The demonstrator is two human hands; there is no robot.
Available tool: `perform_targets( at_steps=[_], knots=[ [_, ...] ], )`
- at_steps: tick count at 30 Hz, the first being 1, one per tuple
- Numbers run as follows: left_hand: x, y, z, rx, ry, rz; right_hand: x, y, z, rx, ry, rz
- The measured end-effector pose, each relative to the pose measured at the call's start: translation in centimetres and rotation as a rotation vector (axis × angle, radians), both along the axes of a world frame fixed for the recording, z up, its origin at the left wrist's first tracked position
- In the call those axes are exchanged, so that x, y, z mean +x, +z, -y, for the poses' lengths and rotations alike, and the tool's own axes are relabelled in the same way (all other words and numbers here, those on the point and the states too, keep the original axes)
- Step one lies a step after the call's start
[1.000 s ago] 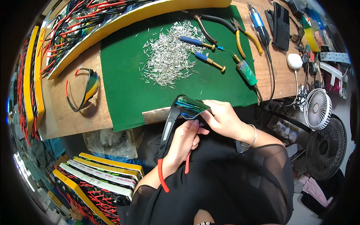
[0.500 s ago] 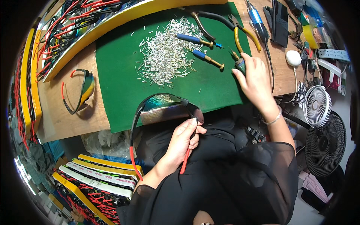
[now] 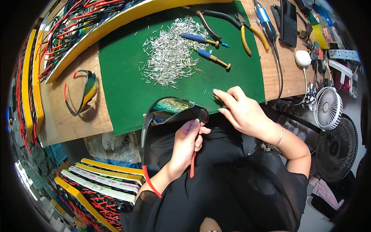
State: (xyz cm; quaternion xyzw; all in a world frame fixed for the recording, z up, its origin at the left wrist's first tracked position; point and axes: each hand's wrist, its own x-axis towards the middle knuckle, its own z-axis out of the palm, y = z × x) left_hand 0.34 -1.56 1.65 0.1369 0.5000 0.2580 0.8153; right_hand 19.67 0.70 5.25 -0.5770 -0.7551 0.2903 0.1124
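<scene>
My left hand (image 3: 186, 144) is closed on a pair of wraparound sunglasses (image 3: 170, 108), gripping them near the hinge of one temple. The frame is black, the temple ends are red, and the lens shines green and gold. To the right, my right hand (image 3: 245, 114) is closed around a small screwdriver (image 3: 216, 97). Its thin tip points left towards the sunglasses, apart from them, and most of the handle is hidden in my fingers. Beyond the hands, a heap of small silver metal pins (image 3: 168, 58) lies on the green mat (image 3: 123, 96).
Two blue-handled screwdrivers (image 3: 210, 57) rest against the pins, with yellow-handled cutters (image 3: 243, 34) to their right. Another pair of sunglasses (image 3: 83, 94) stands on the left. Foam-edged trays of sunglasses (image 3: 104, 29) sit far left. A white fan (image 3: 327, 108) is at right.
My right hand has lifted the screwdriver off the mat's right side and brought it left and nearer, towards the sunglasses. The sunglasses have tilted slightly in my left hand.
</scene>
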Motion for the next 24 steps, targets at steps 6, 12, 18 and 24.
perform_targets(
  at_steps=[6, 12, 18, 24],
  knots=[
    [-0.7, 0.0, 0.0, 0.063, 0.05, -0.052, -1.2, -0.3, -0.2, 0.084, 0.072, 0.204],
    [-0.2, 0.1, -0.1, 0.079, -0.011, -0.054, -1.6, -1.1, 0.3, 0.194, 0.056, 0.263],
    [-0.3, 0.1, -0.1, 0.043, -0.018, -0.045, -2.0, -0.9, 0.4, 0.182, -0.024, 0.269],
    [-0.5, 0.4, -0.4, 0.034, 0.034, -0.054, -1.7, -0.9, 0.1, 0.197, 0.026, 0.216]
  ],
)
